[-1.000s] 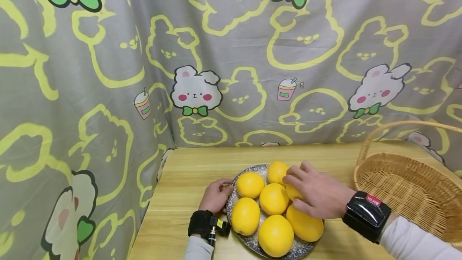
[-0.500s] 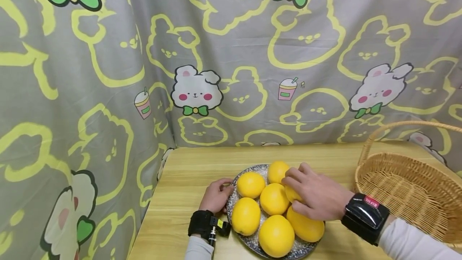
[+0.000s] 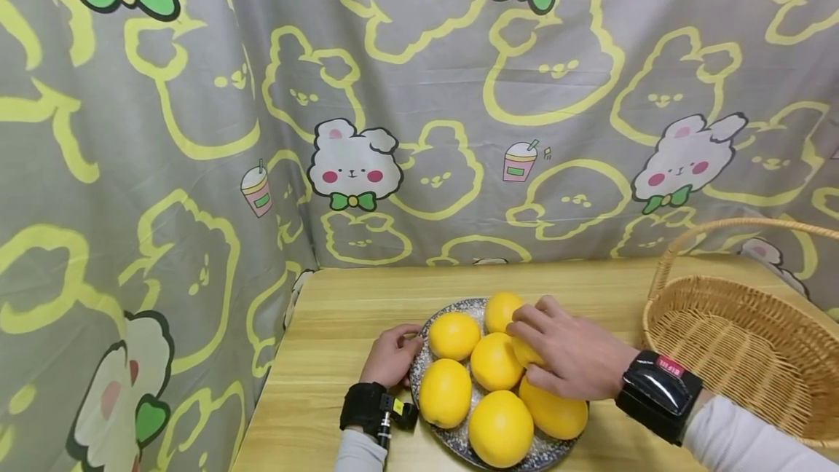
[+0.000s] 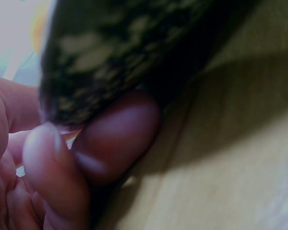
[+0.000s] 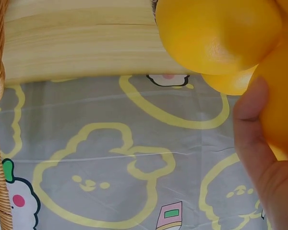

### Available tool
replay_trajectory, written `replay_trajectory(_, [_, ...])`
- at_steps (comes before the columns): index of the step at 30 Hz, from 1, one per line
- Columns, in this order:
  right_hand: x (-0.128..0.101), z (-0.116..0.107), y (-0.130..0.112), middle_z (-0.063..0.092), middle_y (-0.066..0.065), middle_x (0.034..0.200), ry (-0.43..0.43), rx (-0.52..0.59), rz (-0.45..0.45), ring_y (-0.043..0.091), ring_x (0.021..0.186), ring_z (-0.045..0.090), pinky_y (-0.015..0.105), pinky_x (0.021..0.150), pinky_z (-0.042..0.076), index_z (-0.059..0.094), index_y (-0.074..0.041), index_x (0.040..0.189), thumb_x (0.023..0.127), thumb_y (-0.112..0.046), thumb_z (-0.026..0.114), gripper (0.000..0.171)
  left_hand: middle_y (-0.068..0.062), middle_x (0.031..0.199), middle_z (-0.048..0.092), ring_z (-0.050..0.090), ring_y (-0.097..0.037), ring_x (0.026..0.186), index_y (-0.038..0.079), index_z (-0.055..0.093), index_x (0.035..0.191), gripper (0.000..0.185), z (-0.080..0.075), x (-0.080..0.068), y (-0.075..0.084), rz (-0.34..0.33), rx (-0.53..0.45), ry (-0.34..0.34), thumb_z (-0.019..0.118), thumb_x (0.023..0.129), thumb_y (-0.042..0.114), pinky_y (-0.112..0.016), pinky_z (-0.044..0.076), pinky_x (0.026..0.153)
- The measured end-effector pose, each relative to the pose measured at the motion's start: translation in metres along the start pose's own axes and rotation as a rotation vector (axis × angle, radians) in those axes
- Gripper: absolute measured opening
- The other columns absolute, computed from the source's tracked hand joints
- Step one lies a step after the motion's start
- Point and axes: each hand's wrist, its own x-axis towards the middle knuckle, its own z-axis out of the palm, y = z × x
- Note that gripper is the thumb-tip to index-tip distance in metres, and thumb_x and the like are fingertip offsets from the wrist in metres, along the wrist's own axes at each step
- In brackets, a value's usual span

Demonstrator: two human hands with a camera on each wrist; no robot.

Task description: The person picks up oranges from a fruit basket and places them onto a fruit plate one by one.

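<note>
Behind, bunny-print curtain (image 3: 419, 108), wooden table (image 3: 341, 326)

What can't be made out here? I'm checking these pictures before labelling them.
- Head view: the right hand covers most of one orange.
- Head view: the basket is cut off by the right edge.
- Left wrist view: the plate rim is a close, dark blur above the left hand.
- Right wrist view: the oranges are cut off at the top edge.

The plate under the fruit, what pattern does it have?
The plate is dark with pale speckles, best seen in the head view.
</note>
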Motion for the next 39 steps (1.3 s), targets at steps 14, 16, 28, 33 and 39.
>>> replay_trajectory(14, [0.001, 0.001, -0.003, 0.058, 0.003, 0.138, -0.03, 0.001, 0.02, 0.02, 0.118, 0.051, 0.025, 0.066, 0.053, 0.06, -0.018, 0.137, 0.091, -0.033, 0.068, 0.049, -0.002, 0.079, 0.06, 0.046, -0.01, 0.042, 0.017, 0.067, 0.135, 0.033, 0.0, 0.001, 0.0, -0.003, -0.009, -0.003, 0.061, 0.104, 0.025, -0.026, 0.051, 0.042])
replay_trajectory(16, [0.001, 0.001, -0.002, 0.058, 0.002, 0.138, -0.022, 0.015, 0.024, 0.019, 0.118, 0.051, 0.025, 0.068, 0.054, 0.06, -0.018, 0.138, 0.09, -0.033, 0.069, 0.051, -0.002, 0.078, 0.06, 0.046, -0.01, 0.042, 0.017, 0.067, 0.135, 0.033, 0.0, 0.001, 0.0, -0.003, -0.011, -0.006, 0.061, 0.104, 0.026, -0.026, 0.051, 0.042])
replay_trajectory(28, [-0.003, 0.002, 0.001, 0.055, 0.005, 0.142, 0.004, 0.066, 0.047, 0.019, 0.121, 0.051, 0.024, 0.07, 0.055, 0.057, -0.021, 0.141, 0.085, -0.038, 0.075, 0.06, -0.003, 0.079, 0.061, 0.045, -0.011, 0.042, 0.017, 0.067, 0.136, 0.034, 0.0, -0.001, 0.0, -0.008, -0.005, 0.001, 0.061, 0.104, 0.026, -0.027, 0.051, 0.042])
replay_trajectory(33, [-0.006, 0.002, 0.003, 0.054, 0.005, 0.142, 0.027, 0.062, 0.053, 0.019, 0.122, 0.051, 0.028, 0.074, 0.059, 0.056, -0.02, 0.143, 0.086, -0.043, 0.077, 0.065, -0.003, 0.079, 0.06, 0.045, -0.011, 0.042, 0.016, 0.067, 0.135, 0.034, 0.0, -0.001, 0.001, -0.004, -0.003, 0.002, 0.061, 0.104, 0.025, -0.026, 0.051, 0.042])
replay_trajectory(39, [-0.008, 0.003, 0.003, 0.055, 0.005, 0.142, 0.043, 0.045, 0.047, 0.02, 0.122, 0.056, 0.033, 0.079, 0.061, 0.054, -0.021, 0.145, 0.086, -0.045, 0.078, 0.068, -0.003, 0.081, 0.063, 0.046, -0.011, 0.042, 0.017, 0.068, 0.135, 0.033, 0.0, -0.001, 0.001, -0.009, -0.005, 0.002, 0.061, 0.104, 0.025, -0.026, 0.05, 0.041])
